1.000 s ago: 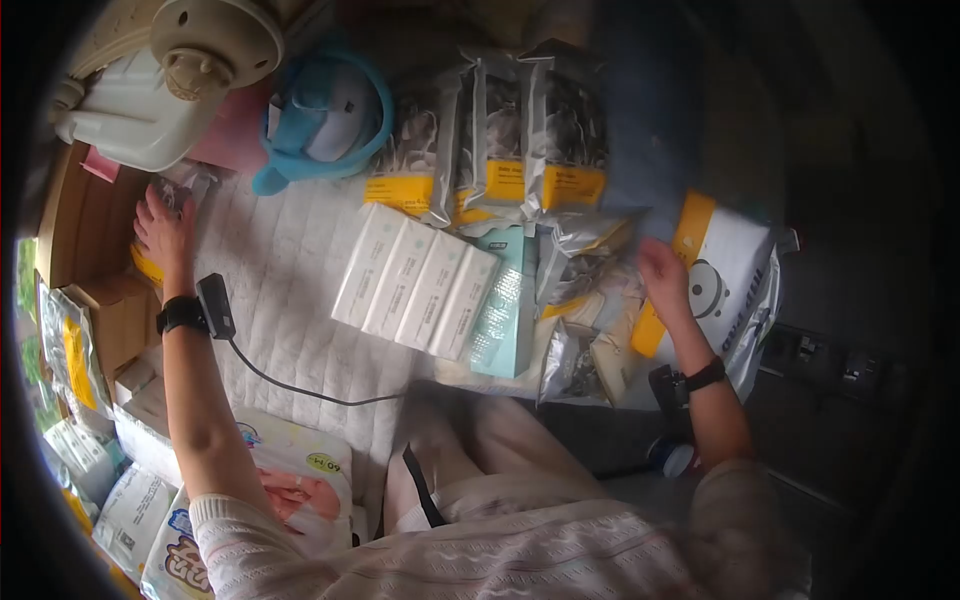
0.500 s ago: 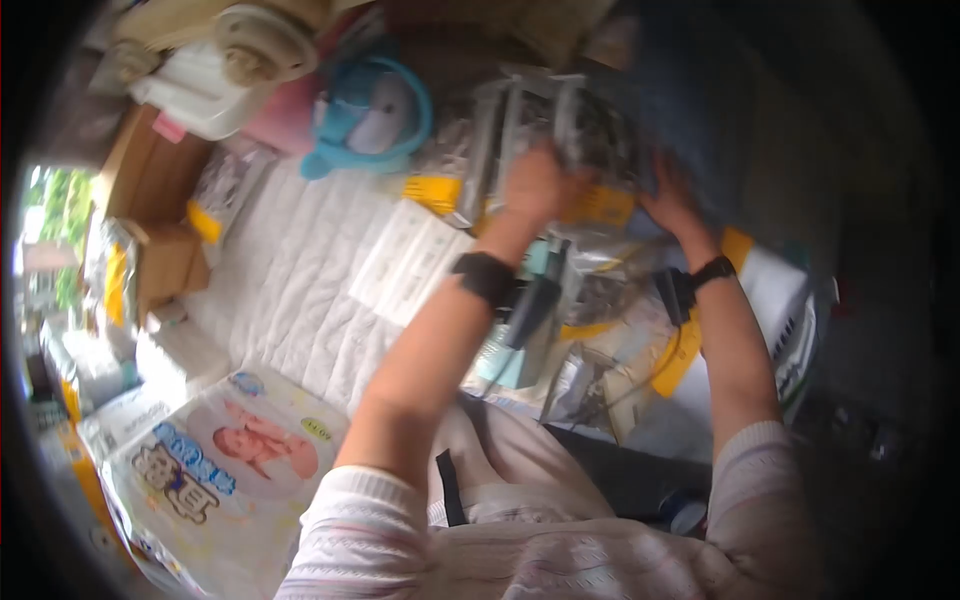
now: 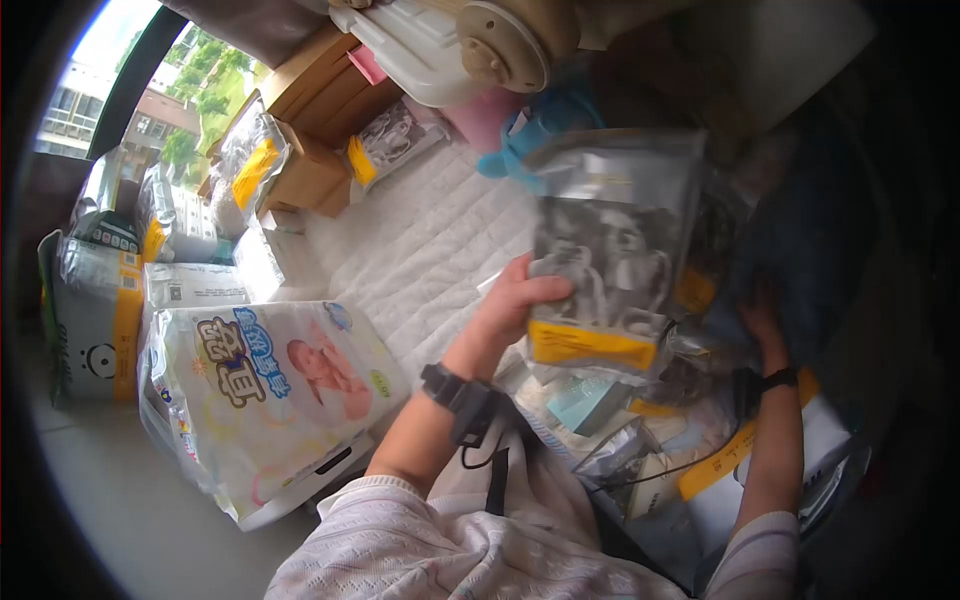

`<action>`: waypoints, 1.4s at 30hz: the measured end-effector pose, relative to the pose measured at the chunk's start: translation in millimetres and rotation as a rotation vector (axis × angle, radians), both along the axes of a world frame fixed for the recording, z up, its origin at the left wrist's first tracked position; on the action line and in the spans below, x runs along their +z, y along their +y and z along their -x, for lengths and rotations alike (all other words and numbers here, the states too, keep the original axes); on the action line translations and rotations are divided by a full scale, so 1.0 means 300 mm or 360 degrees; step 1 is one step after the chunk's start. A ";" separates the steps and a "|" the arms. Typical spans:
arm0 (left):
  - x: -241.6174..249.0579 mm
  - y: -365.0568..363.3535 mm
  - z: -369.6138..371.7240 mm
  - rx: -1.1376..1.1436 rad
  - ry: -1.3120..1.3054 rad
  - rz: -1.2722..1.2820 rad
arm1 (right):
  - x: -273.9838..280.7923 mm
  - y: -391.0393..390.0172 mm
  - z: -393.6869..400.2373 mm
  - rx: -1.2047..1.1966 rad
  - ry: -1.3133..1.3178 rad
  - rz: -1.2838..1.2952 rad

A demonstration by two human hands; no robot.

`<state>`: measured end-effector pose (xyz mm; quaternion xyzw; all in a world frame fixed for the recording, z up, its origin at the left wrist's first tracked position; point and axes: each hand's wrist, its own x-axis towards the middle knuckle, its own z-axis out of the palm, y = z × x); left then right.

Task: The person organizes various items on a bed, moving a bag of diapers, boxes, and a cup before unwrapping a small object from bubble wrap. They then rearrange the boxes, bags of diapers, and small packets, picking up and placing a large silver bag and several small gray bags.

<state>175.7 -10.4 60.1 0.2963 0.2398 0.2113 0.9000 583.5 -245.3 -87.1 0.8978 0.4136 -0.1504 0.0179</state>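
Note:
My left hand (image 3: 512, 302) is closed on the left edge of a clear plastic packet (image 3: 612, 245) with a black-and-white photo print and a yellow band, its thumb lying across the front. The packet is lifted upright in front of me. My right hand (image 3: 766, 318) is in shadow beside dark blue cloth (image 3: 815, 225), its fingers too dim to make out. Between the two arms, below the packet, lie a teal box (image 3: 590, 402), a silvery pouch (image 3: 618, 450) and a white package with a yellow band (image 3: 722, 468). Another similar packet is partly hidden behind the held one.
A large diaper pack (image 3: 290, 385) stands at the left on a pale quilted mat (image 3: 410, 245). Further left are several plastic-wrapped packages (image 3: 100, 320). A cardboard box (image 3: 310, 170), another photo packet (image 3: 395, 140), a blue toy (image 3: 550, 120) and a cream plastic item (image 3: 505, 45) stand at the back.
My left hand has raised one photo packet from the row of packets. My right hand has shifted beside the dark cloth. The view has turned, showing more of the window and left side.

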 end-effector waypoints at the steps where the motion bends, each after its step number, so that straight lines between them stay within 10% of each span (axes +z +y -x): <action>1: -0.054 0.011 0.128 0.0146 -0.0086 0.0120 | 0.004 -0.001 -0.001 0.0006 -0.0002 0.0000; 5: -0.128 0.112 0.350 0.0960 -0.0310 0.0472 | 0.026 0.005 0.016 -0.0032 0.0075 0.0006; 13: -0.257 0.644 0.254 0.1447 0.0251 0.0510 | 0.034 0.005 -0.003 -0.0057 0.0067 0.0093; 30: -0.410 0.940 0.018 0.1325 0.0634 0.0467 | 0.037 -0.008 -0.032 -0.0043 0.0013 0.0321; 42: -0.409 0.601 0.444 0.1259 0.0778 0.0330 | 0.045 -0.019 -0.026 -0.0078 -0.0053 0.0345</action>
